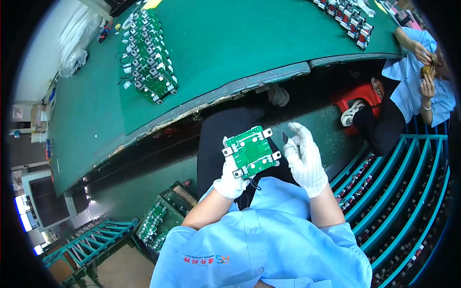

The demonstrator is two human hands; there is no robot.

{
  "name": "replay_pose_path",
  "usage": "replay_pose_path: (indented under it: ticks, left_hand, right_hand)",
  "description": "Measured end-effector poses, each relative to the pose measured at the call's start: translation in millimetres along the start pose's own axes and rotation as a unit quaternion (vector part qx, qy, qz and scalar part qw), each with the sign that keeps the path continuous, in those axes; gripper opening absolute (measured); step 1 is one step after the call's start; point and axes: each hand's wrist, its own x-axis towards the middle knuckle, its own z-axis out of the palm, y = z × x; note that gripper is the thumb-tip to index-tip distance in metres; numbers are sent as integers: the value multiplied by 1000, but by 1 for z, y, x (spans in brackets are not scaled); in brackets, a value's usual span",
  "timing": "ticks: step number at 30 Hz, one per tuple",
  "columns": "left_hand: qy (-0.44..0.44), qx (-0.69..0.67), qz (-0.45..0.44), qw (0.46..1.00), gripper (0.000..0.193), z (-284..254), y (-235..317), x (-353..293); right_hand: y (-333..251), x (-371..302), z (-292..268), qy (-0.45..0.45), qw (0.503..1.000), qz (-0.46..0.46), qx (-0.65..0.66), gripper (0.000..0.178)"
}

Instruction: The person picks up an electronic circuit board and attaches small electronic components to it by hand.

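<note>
My left hand [230, 181], in a white glove, grips a green circuit board [253, 152] from below and behind, above my lap. Metal tabs stick out from the board's sides, and a short black cable hangs at its lower edge. Most of the left fingers are hidden behind the board. To the right of it, my gloved right hand [306, 161] is closed on a small dark pointed blade [285, 138], whose tip points up and left. The blade is apart from the board. Its handle, if any, is hidden in the glove.
Rows of green circuit boards [149, 53] stand on the green table [206, 43] ahead; red-and-black parts [348, 21] sit farther right. A teal rack [398, 192] of parts is at my right, a crate of boards [152, 225] at lower left. Another person [413, 91] sits on a red stool [357, 98].
</note>
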Motion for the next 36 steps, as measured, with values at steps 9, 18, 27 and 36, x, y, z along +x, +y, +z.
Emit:
replay_pose_path:
  ticks: [9, 18, 27, 36]
  left_hand:
    - [39, 75, -23, 996, 65, 1, -2, -15]
    - [93, 209, -26, 973, 69, 6, -9, -18]
    - [186, 200, -47, 961, 70, -1, -18, -9]
    - [89, 104, -77, 988, 68, 5, -17, -4]
  right_hand:
    - [-11, -1, 5, -72, 985, -84, -132, 41]
    - [7, -13, 5, -60, 990, -67, -109, 36]
    - [15, -11, -5, -12, 988, -40, -151, 30]
    - [30, -27, -13, 25, 991, 68, -115, 31]
